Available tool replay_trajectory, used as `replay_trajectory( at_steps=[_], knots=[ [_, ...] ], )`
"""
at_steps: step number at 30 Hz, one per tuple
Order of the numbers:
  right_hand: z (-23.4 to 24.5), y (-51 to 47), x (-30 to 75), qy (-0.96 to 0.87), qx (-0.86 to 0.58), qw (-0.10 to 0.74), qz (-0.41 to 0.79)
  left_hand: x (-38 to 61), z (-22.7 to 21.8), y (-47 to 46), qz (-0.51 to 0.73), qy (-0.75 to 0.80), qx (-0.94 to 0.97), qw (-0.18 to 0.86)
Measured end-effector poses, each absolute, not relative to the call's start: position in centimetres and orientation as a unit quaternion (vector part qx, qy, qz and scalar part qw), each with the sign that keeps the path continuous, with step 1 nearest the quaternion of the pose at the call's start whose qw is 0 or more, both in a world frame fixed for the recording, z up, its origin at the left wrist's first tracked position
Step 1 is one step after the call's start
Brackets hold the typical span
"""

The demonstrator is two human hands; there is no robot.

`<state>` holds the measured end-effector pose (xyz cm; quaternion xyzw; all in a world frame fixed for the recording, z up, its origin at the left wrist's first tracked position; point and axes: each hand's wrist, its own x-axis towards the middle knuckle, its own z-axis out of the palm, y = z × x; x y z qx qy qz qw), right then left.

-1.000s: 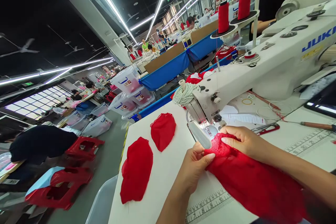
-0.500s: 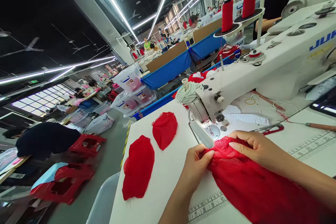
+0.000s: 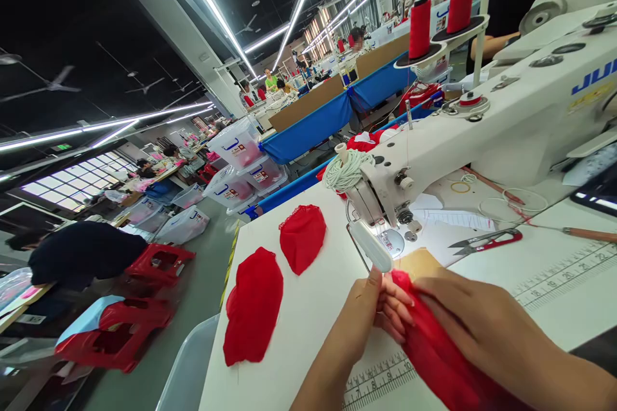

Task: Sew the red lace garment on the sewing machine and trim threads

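Note:
A long piece of red sheer fabric (image 3: 434, 353) runs from beside the sewing machine's needle area down toward the front edge of the view. My right hand (image 3: 477, 314) is closed around its upper part, back of the hand toward me. My left hand (image 3: 376, 314) is at the fabric's left edge, palm turned up, thumb raised and fingers stretched out, with the fingertips at the cloth. Just above both hands is the head of the white sewing machine (image 3: 453, 148), with a small oblong lamp (image 3: 371, 247) lit below it. The fabric's far end is partly hidden by my fingers.
Two red cut pieces (image 3: 255, 308) lie on the white table (image 3: 299, 347) at left. Red-handled thread snips (image 3: 496, 241) rest right of the needle area. Red thread cones (image 3: 419, 29) stand behind. Clear bins (image 3: 236, 141), red stools (image 3: 116, 334) and other workers are farther off.
My left hand has let its pinch on the fabric go and turned palm up. The right hand has gathered the cloth and rolled over, drawing it narrower. The snips now show fully.

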<state>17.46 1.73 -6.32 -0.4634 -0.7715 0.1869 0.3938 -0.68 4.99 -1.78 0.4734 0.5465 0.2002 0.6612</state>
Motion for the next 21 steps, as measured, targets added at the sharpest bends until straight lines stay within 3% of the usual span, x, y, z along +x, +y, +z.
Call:
replay_trajectory(
  at_steps=[5,8,12,21],
  knots=[
    [-7.2,-0.7,15.5,-0.825,-0.445,0.333,0.105,-0.7,-1.4,5.0,0.177,0.525,0.442,0.706],
    [-7.5,-1.3,15.4,-0.84,-0.423,0.339,0.022,-0.8,-1.5,5.1,0.234,0.504,0.405,0.726],
    [-7.7,-2.1,15.6,-0.858,-0.397,0.326,0.007,-1.1,-1.8,5.2,0.29,0.473,0.338,0.76],
    [-7.2,-0.7,17.1,-0.765,-0.476,0.432,0.048,-1.2,-2.2,5.4,0.301,0.466,0.311,0.772]
  ],
)
